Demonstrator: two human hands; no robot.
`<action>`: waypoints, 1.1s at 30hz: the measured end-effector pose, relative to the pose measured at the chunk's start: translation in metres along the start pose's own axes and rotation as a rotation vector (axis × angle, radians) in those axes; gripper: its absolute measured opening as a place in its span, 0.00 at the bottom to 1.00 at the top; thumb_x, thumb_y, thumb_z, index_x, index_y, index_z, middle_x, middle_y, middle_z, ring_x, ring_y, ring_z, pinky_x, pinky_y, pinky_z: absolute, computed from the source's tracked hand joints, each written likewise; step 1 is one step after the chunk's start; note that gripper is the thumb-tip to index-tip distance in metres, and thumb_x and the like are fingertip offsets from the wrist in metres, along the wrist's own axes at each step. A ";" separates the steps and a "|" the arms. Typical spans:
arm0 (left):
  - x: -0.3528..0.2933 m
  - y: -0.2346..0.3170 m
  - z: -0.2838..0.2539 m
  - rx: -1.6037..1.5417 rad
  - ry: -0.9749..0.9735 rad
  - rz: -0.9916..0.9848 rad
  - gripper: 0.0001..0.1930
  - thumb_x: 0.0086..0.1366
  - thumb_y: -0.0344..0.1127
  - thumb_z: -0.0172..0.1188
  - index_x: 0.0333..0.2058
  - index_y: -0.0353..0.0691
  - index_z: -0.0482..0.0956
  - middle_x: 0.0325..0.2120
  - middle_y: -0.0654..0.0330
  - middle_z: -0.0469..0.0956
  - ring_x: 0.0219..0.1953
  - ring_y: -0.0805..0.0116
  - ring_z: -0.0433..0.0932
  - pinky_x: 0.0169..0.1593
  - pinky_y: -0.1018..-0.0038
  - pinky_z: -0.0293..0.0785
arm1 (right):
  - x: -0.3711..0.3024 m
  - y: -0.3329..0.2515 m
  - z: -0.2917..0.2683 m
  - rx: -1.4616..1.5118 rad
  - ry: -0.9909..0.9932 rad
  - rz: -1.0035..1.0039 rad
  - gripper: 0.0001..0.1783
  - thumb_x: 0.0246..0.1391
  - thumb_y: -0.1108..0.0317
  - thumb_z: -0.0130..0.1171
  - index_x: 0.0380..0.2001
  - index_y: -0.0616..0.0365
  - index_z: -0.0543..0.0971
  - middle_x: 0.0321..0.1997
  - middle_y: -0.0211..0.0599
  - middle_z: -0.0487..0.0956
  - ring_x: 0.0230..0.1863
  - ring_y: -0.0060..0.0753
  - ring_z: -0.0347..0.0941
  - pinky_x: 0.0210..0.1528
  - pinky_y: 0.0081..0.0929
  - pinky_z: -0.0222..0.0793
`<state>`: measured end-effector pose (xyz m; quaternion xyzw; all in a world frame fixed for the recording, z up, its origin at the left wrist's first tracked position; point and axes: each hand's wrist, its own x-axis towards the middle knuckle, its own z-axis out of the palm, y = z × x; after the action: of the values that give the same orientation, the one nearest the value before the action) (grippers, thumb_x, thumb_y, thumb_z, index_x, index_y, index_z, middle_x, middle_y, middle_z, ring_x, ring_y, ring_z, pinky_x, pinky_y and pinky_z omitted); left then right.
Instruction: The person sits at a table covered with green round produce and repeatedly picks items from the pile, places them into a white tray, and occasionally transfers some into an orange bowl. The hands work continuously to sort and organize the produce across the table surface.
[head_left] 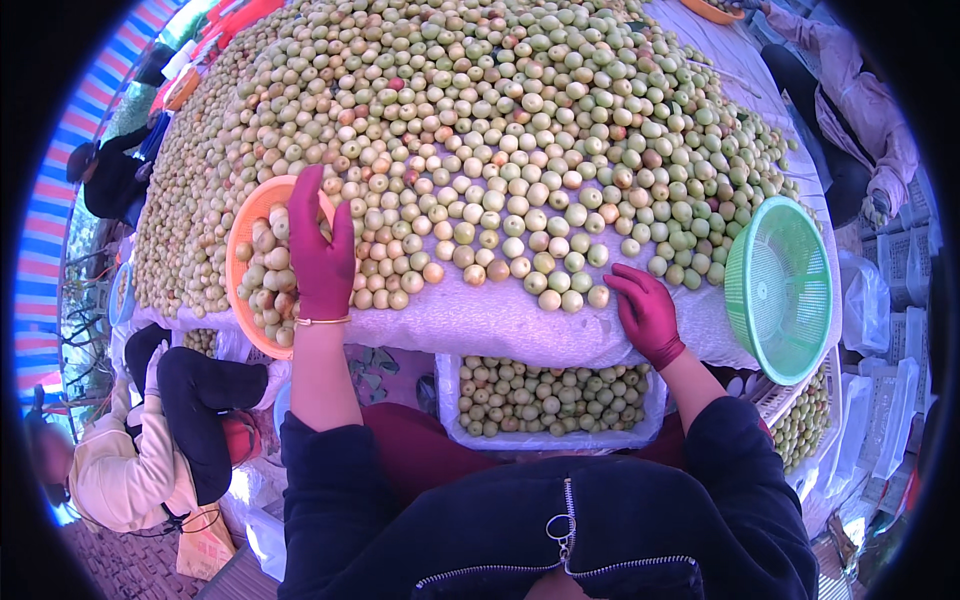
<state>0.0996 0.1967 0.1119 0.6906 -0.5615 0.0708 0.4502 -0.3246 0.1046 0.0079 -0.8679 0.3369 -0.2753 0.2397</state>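
My left hand (322,250), in a maroon glove, is at the right side of an orange basket (238,262) filled with small round fruits. Its fingers point away from me with the thumb apart, and no fruit shows in it. My right hand (648,316), gloved alike, hovers low at the near edge of the fruit pile (480,150). Its fingers are stretched out and spread, with a pale fruit (598,296) just left of the fingertips. The fruits look like green jujubes, some with a reddish blush.
A green plastic basket (755,290) stands tilted at the table's right edge. Below the purplish-white table cover (480,325), a lined crate (450,400) of fruits sits before me. Another crate (832,400) is at right. People sit at lower left (130,465), far left and upper right.
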 end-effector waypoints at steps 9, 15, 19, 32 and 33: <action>0.002 0.062 0.192 0.061 -0.709 -0.021 0.12 0.65 0.39 0.61 0.46 0.47 0.80 0.40 0.55 0.81 0.39 0.53 0.81 0.40 0.61 0.77 | -0.002 0.002 0.000 -0.031 -0.002 -0.030 0.21 0.44 0.78 0.60 0.45 0.51 0.81 0.52 0.40 0.80 0.53 0.47 0.75 0.55 0.41 0.71; 0.010 0.064 0.221 0.164 -0.933 0.075 0.15 0.60 0.40 0.65 0.44 0.49 0.74 0.38 0.56 0.81 0.40 0.52 0.81 0.40 0.58 0.76 | -0.002 0.004 -0.003 -0.019 -0.026 -0.016 0.21 0.44 0.78 0.60 0.45 0.50 0.81 0.53 0.38 0.79 0.55 0.47 0.75 0.55 0.42 0.70; 0.010 0.071 0.200 -0.563 -0.964 -0.355 0.27 0.56 0.29 0.68 0.54 0.42 0.71 0.51 0.58 0.75 0.44 0.65 0.81 0.47 0.69 0.79 | -0.001 0.005 -0.005 -0.018 -0.026 -0.040 0.21 0.44 0.77 0.60 0.45 0.50 0.80 0.53 0.37 0.79 0.55 0.46 0.75 0.55 0.42 0.70; -0.027 0.106 0.143 -1.199 -0.791 -0.925 0.20 0.69 0.35 0.56 0.57 0.37 0.66 0.43 0.59 0.77 0.32 0.80 0.75 0.28 0.83 0.71 | 0.001 0.005 -0.006 -0.006 -0.029 -0.043 0.21 0.43 0.77 0.60 0.44 0.50 0.81 0.52 0.36 0.79 0.54 0.46 0.75 0.55 0.42 0.70; -0.029 0.107 0.140 -1.260 -0.787 -0.943 0.19 0.69 0.35 0.56 0.56 0.37 0.67 0.39 0.60 0.76 0.29 0.82 0.73 0.26 0.84 0.67 | 0.001 0.005 -0.006 -0.001 -0.024 -0.043 0.21 0.43 0.77 0.60 0.44 0.50 0.81 0.52 0.36 0.79 0.54 0.46 0.75 0.55 0.43 0.70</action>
<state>-0.0580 0.1232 0.0705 0.4479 -0.2670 -0.6887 0.5038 -0.3297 0.0995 0.0097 -0.8783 0.3156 -0.2698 0.2372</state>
